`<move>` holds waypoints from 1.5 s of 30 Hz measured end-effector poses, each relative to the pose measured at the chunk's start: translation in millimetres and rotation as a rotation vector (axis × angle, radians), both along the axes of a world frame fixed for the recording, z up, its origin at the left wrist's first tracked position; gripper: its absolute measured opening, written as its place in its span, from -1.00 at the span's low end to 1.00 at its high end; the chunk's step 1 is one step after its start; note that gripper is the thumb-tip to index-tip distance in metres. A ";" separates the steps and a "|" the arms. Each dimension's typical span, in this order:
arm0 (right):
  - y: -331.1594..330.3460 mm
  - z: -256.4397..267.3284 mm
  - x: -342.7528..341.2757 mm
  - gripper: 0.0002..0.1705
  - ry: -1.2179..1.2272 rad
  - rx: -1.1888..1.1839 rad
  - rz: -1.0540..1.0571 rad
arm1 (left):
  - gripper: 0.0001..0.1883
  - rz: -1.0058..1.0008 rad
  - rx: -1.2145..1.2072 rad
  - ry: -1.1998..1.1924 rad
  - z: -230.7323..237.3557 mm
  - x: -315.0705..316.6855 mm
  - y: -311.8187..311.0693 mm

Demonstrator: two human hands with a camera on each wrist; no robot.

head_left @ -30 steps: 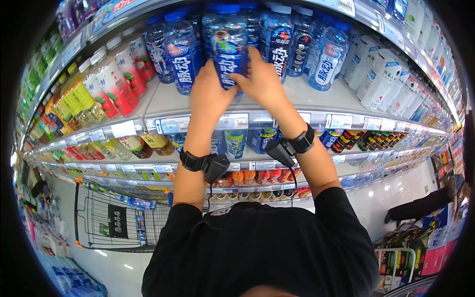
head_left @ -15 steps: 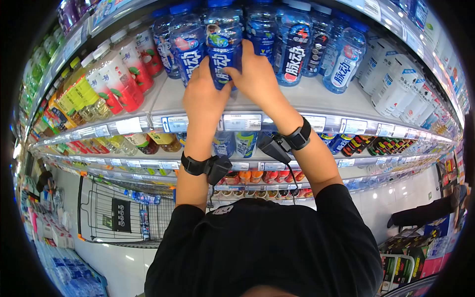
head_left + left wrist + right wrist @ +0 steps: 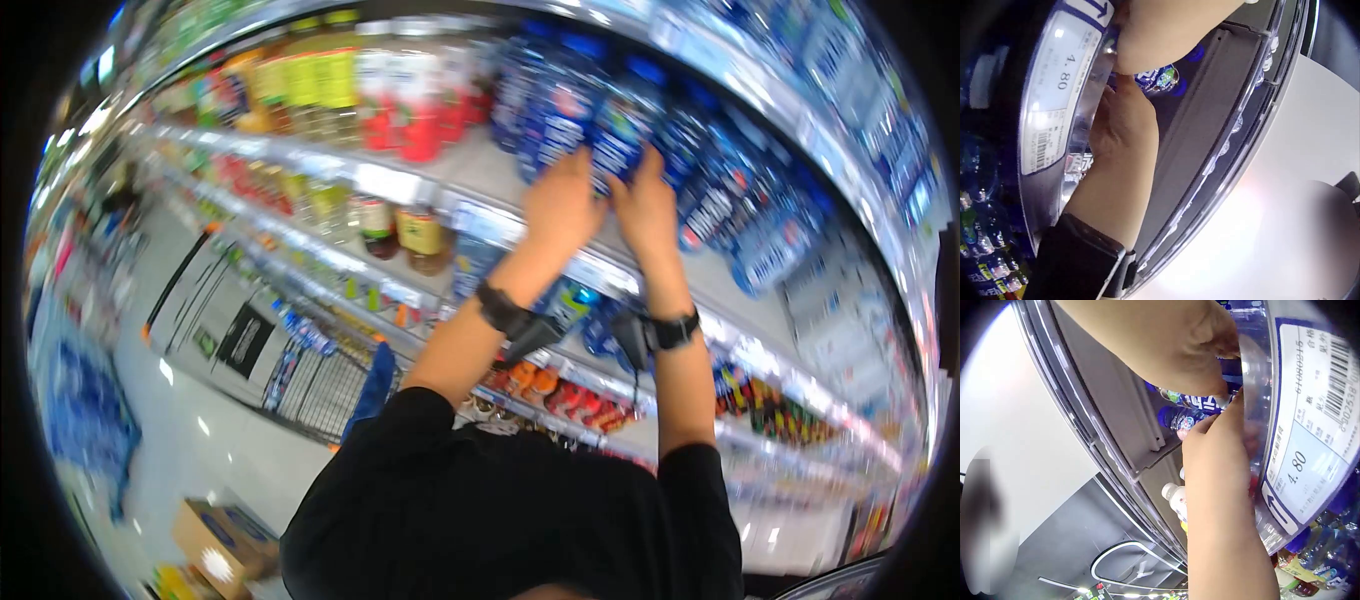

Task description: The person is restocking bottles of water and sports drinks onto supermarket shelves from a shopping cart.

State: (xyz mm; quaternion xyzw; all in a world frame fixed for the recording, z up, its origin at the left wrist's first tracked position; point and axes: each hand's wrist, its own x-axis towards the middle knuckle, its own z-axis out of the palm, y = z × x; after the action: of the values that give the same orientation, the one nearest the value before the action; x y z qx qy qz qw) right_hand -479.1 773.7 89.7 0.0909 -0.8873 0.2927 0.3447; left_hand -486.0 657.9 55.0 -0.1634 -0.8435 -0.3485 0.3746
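Both hands meet low on a blue-capped drink bottle (image 3: 622, 125) with a dark blue label, standing in the front row of the shelf. My left hand (image 3: 566, 203) grips its left side, fingers reaching in beside the neighbouring bottle (image 3: 560, 120). On the right side my right hand (image 3: 647, 208) holds it, thumb toward the front of the label. The head view is blurred by motion. In both wrist views the hands and forearms hide most of the bottle, and part of its label (image 3: 1147, 78) shows past them.
More blue drink bottles (image 3: 708, 195) stand to the right, and red-and-white bottles (image 3: 415, 95) to the left. A price tag (image 3: 1307, 437) runs along the shelf edge. Lower shelves hold other drinks. A shopping cart (image 3: 240, 335) with bottles inside is at the left; a cardboard box (image 3: 215, 545) sits on the floor.
The bottle between the hands has shifted left, close beside its neighbour. The head view has then turned, so shelf and cart appear tilted, while both hands stay at the bottle.
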 end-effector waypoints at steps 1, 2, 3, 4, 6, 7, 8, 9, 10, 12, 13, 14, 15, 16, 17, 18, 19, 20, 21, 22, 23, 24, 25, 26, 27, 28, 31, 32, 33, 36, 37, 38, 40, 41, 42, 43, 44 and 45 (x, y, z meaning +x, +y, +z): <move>1.8 -4.7 -2.1 -0.29 0.027 0.036 -0.003 | -0.40 -0.030 0.009 0.061 -6.2 -3.0 -2.6; 4.2 -9.7 -3.4 -0.28 0.049 0.073 -0.008 | -0.44 -0.049 0.053 0.209 -13.8 -3.6 -4.7; 3.8 -9.7 1.9 -0.29 0.069 0.090 0.019 | -0.47 -0.098 0.095 0.328 -9.9 17.3 -16.2; 3.3 -9.7 8.2 -0.30 0.088 0.104 0.034 | -0.50 -0.092 0.148 0.436 -10.1 33.3 -24.5; -0.5 -6.9 29.3 -0.34 0.058 0.061 0.057 | -0.54 -0.038 0.176 0.493 -17.6 65.0 -41.7; -4.5 -11.4 41.0 -0.37 0.212 0.101 0.118 | -0.56 -0.013 0.193 0.474 -25.1 79.4 -48.6; -7.6 -15.3 55.7 -0.40 0.365 0.134 0.176 | -0.57 0.009 0.210 0.453 -36.3 92.8 -55.7; -16.3 -19.9 79.9 -0.43 0.346 0.034 0.246 | -0.58 0.031 0.223 0.436 -49.1 106.2 -62.6; -29.3 -27.1 109.8 -0.46 0.324 -0.070 0.316 | -0.60 0.047 0.209 0.408 -67.0 117.3 -67.9; -39.7 -73.3 148.1 -0.53 0.263 -0.095 0.351 | -0.63 0.082 0.165 0.361 -107.3 149.1 -77.4; -47.4 -96.9 164.6 -0.56 0.231 -0.058 0.435 | -0.65 0.099 0.152 0.282 -131.7 167.0 -81.3; -55.7 -122.0 180.9 -0.59 0.198 -0.018 0.512 | -0.65 0.080 0.121 0.182 -166.8 182.4 -86.5; -67.9 -149.5 193.9 -0.63 0.068 -0.051 0.548 | -0.65 0.057 0.097 0.083 -200.4 199.0 -90.1; -80.3 -179.7 203.5 -0.67 -0.061 -0.083 0.580 | -0.68 0.046 0.123 0.016 -224.1 223.8 -93.7; -89.3 -216.5 213.9 -0.68 -0.247 -0.277 0.660 | -0.71 0.037 0.097 -0.254 -280.0 242.9 -99.2; -98.7 -250.6 227.7 -0.69 -0.440 -0.480 0.728 | -0.69 0.073 0.074 -0.419 -303.5 272.6 -103.4; -107.1 -272.3 242.0 -0.73 -0.484 -0.420 0.742 | -0.66 0.101 -0.012 -0.608 -329.2 300.1 -109.1; -113.9 -290.7 254.6 -0.78 -0.527 -0.349 0.754 | -0.61 0.128 -0.091 -0.792 -355.0 323.6 -116.5; -120.0 -314.3 266.7 -0.76 -0.642 -0.275 0.793 | -0.57 0.124 -0.113 -1.002 -376.3 344.4 -126.3; -125.7 -337.2 278.2 -0.75 -0.760 -0.191 0.833 | -0.52 0.119 -0.124 -1.210 -397.7 364.6 -136.7; -130.6 -351.6 287.6 -0.73 -0.878 -0.099 0.872 | -0.49 0.105 -0.118 -1.319 -416.5 385.1 -149.2; -136.7 -356.5 295.0 -0.73 -0.958 0.032 0.924 | -0.47 0.092 -0.110 -1.427 -440.4 406.7 -164.9; -144.7 -358.6 301.2 -0.74 -1.033 0.166 0.976 | -0.49 0.013 -0.192 -1.393 -506.9 431.0 -181.2; -154.9 -361.8 305.2 -0.74 -1.101 0.299 1.025 | -0.50 -0.063 -0.278 -1.354 -557.2 451.5 -198.6; -163.9 -379.3 307.3 -0.72 -1.137 0.381 1.065 | -0.52 -0.190 -0.404 -1.245 -549.9 471.4 -219.0; -173.3 -394.4 311.8 -0.71 -1.127 0.451 1.084 | -0.52 -0.315 -0.531 -1.129 -535.7 489.8 -234.9; -215.4 -426.7 318.4 -0.69 -1.087 0.606 1.114 | -0.55 0.056 0.137 -1.777 -521.1 516.0 -269.8; -234.0 -434.7 323.1 -0.68 -1.087 0.630 1.121 | -0.66 0.054 -0.051 -1.571 -519.8 528.0 -284.8; -252.8 -444.1 328.7 -0.67 -1.095 0.657 1.131 | -0.69 0.012 -0.048 -1.560 -520.8 534.1 -305.5; -316.9 -490.5 339.1 -0.69 -1.011 0.856 1.252 | -0.67 -0.040 -0.024 -1.582 -521.4 544.4 -363.6; -341.1 -491.9 349.0 -0.69 -0.998 0.897 1.322 | -0.65 -0.051 -0.015 -1.600 -537.1 548.6 -384.1; -370.9 -487.9 353.9 -0.70 -0.986 0.940 1.388 | -0.69 0.125 0.403 -1.552 -553.3 557.8 -404.7; -425.8 -463.6 356.4 -0.71 -0.990 0.790 1.472 | -0.64 0.501 0.976 -1.423 -540.4 563.2 -436.6; -446.0 -441.1 359.5 -0.71 -1.008 0.593 1.485 | -0.63 0.588 0.848 -1.417 -529.0 564.5 -454.2; -465.2 -414.5 358.5 -0.72 -0.994 0.551 1.449 | -0.61 0.673 0.718 -1.406 -520.6 565.8 -468.3; -484.0 -387.0 358.1 -0.72 -0.979 0.506 1.416 | -0.61 0.671 0.742 -1.404 -516.0 565.2 -476.3; -499.4 -372.9 357.9 -0.72 -0.960 0.460 1.386 | -0.61 0.673 0.764 -1.398 -514.5 560.9 -483.5; -509.7 -370.3 355.4 -0.72 -1.008 0.325 1.369 | -0.62 0.678 0.786 -1.391 -512.9 554.8 -490.8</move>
State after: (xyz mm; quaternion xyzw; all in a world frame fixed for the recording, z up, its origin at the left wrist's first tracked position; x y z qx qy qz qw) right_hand -123.6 264.0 -280.7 0.5129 -0.7151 0.3107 -0.3592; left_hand 68.8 167.1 -457.9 0.4883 -0.7025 -0.5052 -0.1135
